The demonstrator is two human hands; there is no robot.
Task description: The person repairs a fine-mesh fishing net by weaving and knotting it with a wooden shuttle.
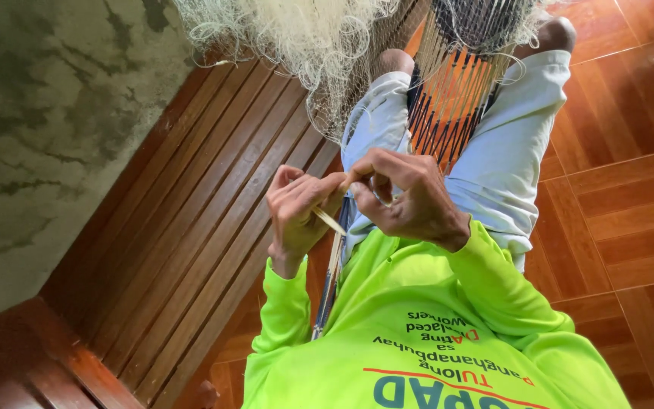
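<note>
Fingers of both hands, left hand (297, 216) and right hand (410, 197), pinch a thin pale strip (329, 220) (flat, straw-coloured).

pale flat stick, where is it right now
In the head view the pale flat stick is pinched in the left hand, just left of the right hand, above the person's lap.

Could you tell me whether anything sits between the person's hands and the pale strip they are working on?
Nothing visible does. The left hand grips the pale strip directly, and the right hand meets it at the fingertips, above the net.
</note>
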